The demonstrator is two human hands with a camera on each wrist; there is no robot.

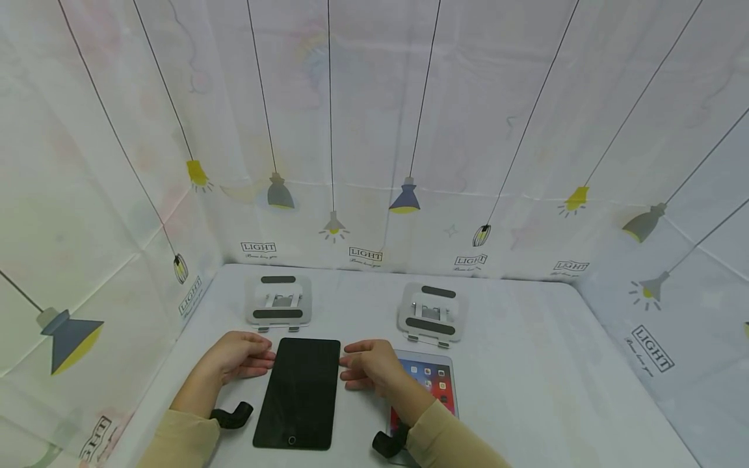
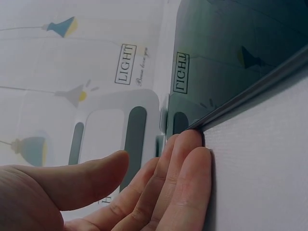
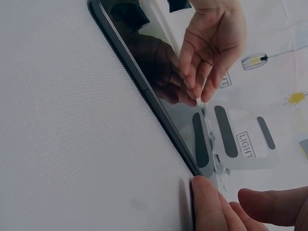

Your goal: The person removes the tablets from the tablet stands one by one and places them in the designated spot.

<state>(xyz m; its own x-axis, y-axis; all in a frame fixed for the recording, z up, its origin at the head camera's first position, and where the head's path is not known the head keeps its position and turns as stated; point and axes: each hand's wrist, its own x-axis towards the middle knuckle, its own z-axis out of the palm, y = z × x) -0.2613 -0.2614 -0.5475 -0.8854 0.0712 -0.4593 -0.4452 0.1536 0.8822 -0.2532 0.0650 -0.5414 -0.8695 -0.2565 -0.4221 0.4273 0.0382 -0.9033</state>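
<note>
A black tablet [image 1: 298,396] with a dark screen lies flat on the white table between my two hands. My left hand [image 1: 242,357] is at its upper left edge, fingers extended. In the left wrist view the fingertips [image 2: 192,139] touch or nearly touch the tablet's edge, the thumb apart from them. On the other side, my right hand [image 1: 374,367] has its fingertips by the upper right edge. The right wrist view has those fingers [image 3: 207,199] close against the tablet's corner [image 3: 180,147], thumb raised away. Neither hand grips anything.
A second tablet [image 1: 441,383], screen lit with icons, lies partly under my right forearm. Two folded silver stands with dark pads, a left one [image 1: 279,300] and a right one [image 1: 433,315], sit farther back. Patterned curtains surround the table [image 1: 538,377].
</note>
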